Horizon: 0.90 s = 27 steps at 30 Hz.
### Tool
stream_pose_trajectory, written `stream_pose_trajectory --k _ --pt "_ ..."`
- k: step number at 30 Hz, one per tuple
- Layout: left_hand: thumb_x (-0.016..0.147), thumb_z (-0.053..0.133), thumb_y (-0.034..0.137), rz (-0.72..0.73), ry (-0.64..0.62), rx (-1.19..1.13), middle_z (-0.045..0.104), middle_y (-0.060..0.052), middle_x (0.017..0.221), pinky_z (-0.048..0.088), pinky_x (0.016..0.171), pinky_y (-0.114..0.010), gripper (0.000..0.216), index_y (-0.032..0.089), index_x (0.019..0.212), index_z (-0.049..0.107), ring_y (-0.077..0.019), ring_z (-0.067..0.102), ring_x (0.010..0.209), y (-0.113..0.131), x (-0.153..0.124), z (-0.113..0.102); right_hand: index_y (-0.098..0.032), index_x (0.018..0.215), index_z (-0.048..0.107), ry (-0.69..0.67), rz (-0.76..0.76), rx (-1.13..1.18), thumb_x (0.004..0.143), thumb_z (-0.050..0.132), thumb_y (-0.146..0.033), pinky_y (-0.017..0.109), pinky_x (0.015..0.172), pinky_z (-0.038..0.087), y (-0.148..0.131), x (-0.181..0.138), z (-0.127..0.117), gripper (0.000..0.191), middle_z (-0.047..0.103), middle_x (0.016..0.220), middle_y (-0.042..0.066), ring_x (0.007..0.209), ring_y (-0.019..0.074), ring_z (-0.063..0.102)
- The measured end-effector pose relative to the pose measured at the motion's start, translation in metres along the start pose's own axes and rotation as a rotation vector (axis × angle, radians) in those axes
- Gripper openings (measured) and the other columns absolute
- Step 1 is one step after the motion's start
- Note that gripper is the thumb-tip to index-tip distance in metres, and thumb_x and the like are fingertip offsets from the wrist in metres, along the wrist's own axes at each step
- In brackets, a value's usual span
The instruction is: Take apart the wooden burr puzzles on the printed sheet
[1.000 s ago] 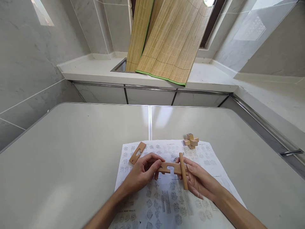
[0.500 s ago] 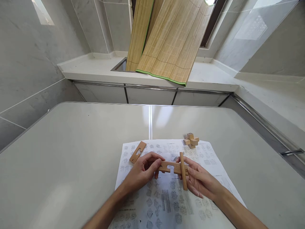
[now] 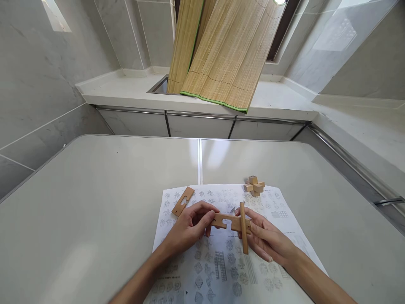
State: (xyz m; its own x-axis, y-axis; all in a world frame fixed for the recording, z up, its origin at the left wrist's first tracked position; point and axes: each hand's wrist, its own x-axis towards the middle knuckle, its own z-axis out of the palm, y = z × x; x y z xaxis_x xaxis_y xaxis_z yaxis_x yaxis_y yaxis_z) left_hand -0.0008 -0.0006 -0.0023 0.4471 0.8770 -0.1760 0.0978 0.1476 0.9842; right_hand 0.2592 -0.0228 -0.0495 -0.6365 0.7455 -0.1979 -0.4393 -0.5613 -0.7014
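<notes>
Between my hands is a flat wooden puzzle piece (image 3: pixel 220 220) with a cut-out notch in its middle. My left hand (image 3: pixel 196 222) pinches its left end between thumb and fingers. A second wooden puzzle piece (image 3: pixel 244 230) crosses it near the right end, seen edge-on. My right hand (image 3: pixel 265 234) grips the right end where the two pieces cross; some of its fingers are hidden behind them. Just beyond my left hand a third notched piece (image 3: pixel 179 205) lies flat on the printed sheet (image 3: pixel 221 257), partly over its left edge.
An assembled wooden burr puzzle (image 3: pixel 254 186) stands at the sheet's far right edge. The white table (image 3: pixel 95 202) has a seam down its middle. Behind it run a counter (image 3: pixel 126 93) with a sink (image 3: pixel 160 85) and a hanging bamboo blind (image 3: pixel 224 59).
The crossing piece has turned very slightly and shifted a little in my right hand. The right fingers have moved a bit. My left hand stays in place.
</notes>
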Motion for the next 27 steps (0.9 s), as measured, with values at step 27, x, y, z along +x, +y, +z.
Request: stream_pose_trajectory --k 27 --pt "0.099 0.063 0.053 0.005 -0.007 -0.029 0.055 0.004 0.065 0.042 0.059 -0.025 0.035 0.018 0.105 0.068 -0.0120 0.053 0.059 0.0012 0.0006 0.0007 -0.020 0.119 0.068 0.080 -0.067 -0.183 0.095 0.074 -0.052 0.018 0.035 0.021 0.0011 -0.0052 0.0100 0.041 0.046 0.042 -0.012 0.025 0.0047 0.032"
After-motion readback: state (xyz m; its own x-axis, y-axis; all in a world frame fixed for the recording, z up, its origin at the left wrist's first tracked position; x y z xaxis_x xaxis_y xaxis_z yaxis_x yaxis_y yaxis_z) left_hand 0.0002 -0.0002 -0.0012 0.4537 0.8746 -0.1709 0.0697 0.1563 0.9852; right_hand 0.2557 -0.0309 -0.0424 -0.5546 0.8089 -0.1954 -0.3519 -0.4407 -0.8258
